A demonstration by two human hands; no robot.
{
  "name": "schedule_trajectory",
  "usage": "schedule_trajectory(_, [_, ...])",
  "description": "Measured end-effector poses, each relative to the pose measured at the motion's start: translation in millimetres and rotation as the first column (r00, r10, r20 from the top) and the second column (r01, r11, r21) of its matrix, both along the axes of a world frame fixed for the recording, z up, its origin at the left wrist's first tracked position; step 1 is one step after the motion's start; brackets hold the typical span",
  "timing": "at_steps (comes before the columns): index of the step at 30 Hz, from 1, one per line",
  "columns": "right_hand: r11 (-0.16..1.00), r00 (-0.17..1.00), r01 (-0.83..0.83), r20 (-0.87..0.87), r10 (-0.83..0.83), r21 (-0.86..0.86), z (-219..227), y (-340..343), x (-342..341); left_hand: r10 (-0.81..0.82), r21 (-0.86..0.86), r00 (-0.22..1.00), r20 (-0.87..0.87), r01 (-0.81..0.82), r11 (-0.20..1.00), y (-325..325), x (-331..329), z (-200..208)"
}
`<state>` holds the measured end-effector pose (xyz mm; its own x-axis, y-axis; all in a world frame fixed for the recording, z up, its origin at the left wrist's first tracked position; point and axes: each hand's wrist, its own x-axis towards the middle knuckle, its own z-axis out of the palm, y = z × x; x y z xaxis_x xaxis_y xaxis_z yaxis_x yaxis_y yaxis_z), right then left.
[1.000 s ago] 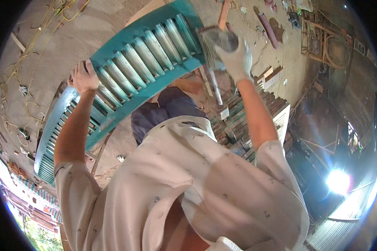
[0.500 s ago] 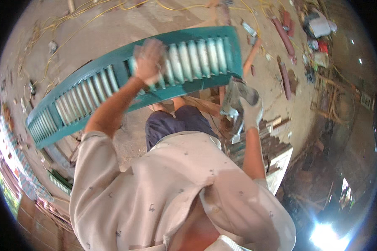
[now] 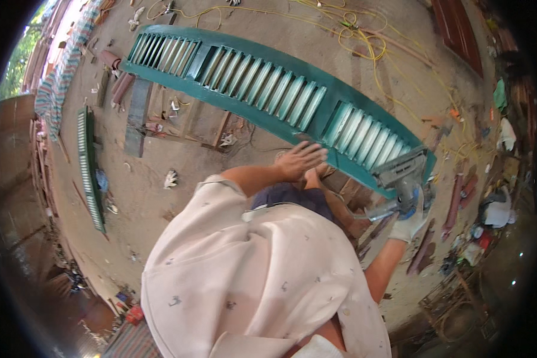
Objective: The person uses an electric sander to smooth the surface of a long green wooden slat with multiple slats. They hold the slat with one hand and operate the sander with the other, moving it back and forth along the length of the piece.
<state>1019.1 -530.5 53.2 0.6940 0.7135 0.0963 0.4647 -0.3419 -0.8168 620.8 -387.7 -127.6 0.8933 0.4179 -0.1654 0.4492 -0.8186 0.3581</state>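
Note:
A long green louvred shutter panel (image 3: 253, 107) with pale slats lies slantwise in front of me, its left end farther away. At its near edge, close to the middle, my left hand (image 3: 304, 160) rests with fingers stretched out, holding nothing. My right hand (image 3: 410, 222), in a pale glove, is closed around the handle of a grey nail gun (image 3: 407, 173). The nail gun's long head lies over the panel's right end and hides part of the slats there. Whether it presses on the wood I cannot tell.
A smaller green louvred panel (image 3: 87, 170) lies on the floor at left. Yellow cable (image 3: 373, 45) is tangled at the far side. A dark red board (image 3: 456, 33) is at far right, with reddish pieces (image 3: 453, 206) and clutter below it. Wooden pieces lie beneath the panel.
My view has swung, so the panel now slants down to the right. My left hand has gone from the slats to the near edge; the nail gun has come over the panel's right end.

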Motion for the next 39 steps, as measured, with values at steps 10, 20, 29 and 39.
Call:
schedule_trajectory(10, [0.852, 0.610, 0.317, -0.778, 0.154, 0.417, 87, 163, -55, 0.702, -0.010, 0.708, -0.077, -0.704, 0.710, -10, -96, 44])
schedule_trajectory(20, [0.856, 0.512, 0.142, -0.777, 0.367, 0.498, 114, 250, -45, 0.844, -0.703, 0.528, 0.096, -0.564, 0.433, -56, -13, 77])
schedule_trajectory(29, [0.889, 0.455, -0.024, -0.786, 0.417, 0.458, 92, 276, 8, 0.950, -0.508, 0.095, 0.296, -0.827, 0.241, -38, 71, 40])
schedule_trajectory(39, [0.936, 0.928, -0.347, -0.118, 0.353, 0.065, 87, 304, 73, 0.767, -0.321, 0.523, 0.372, -0.702, 0.635, 22, 94, 98])
